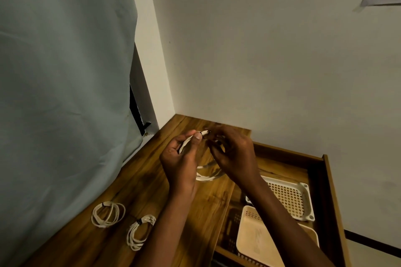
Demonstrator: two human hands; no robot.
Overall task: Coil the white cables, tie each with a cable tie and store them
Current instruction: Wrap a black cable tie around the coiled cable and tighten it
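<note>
My left hand (181, 159) grips the top of a coiled white cable (206, 176), thumb pressed on the bundle; the coil's lower loop hangs between my wrists above the wooden table (152, 180). My right hand (232, 151) pinches a thin black cable tie (205, 133) at the top of that coil, right beside my left thumb. Two other white coils, each bound with a black tie, lie on the table at the lower left: one coil (108, 213) further left, the second coil (140, 232) nearer my left forearm.
An open wooden drawer (329, 191) on the right holds a white perforated basket (290, 199) and a beige basket (258, 236). A grey-green curtain (65, 93) hangs along the table's left side. White walls meet in the corner behind the table.
</note>
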